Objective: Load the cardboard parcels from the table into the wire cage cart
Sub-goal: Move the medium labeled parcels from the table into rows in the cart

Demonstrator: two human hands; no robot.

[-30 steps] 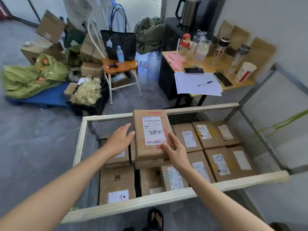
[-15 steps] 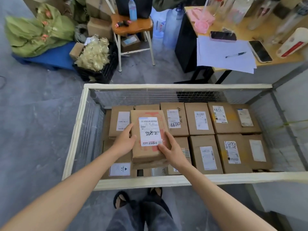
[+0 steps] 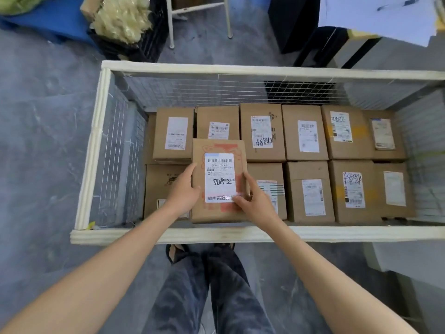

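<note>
Closest to my camera are the person's legs in dark jeans (image 3: 216, 297), with a sandal (image 3: 173, 251) on the grey floor (image 3: 48, 141) just short of the cart. Both bare forearms reach over the near cream rail of the wire cage cart (image 3: 337, 233).

Inside the rail, the two hands hold one cardboard parcel (image 3: 220, 175) between them. The left hand (image 3: 184, 189) clasps its left edge, thumb on the top face. The right hand (image 3: 255, 201) grips the right edge, thumb pinching down on the lower corner of the white label, which is marked "5082" by hand. The parcel lies flat, label up, over the left end of the front row. I cannot tell whether it already rests on the boxes under it or is a little above them.

Around it the cart floor is packed with labelled parcels in two rows — the front row (image 3: 310, 191) and the back row (image 3: 304, 133), set edge to edge against the mesh wall.

Beyond the cart are a black crate (image 3: 149, 39) of pale stuffing, white stool legs (image 3: 169, 22), a blue mat (image 3: 43, 22) and — far right — a sheet of paper (image 3: 375, 18) with a pen (image 3: 395, 4) on a surface.
</note>
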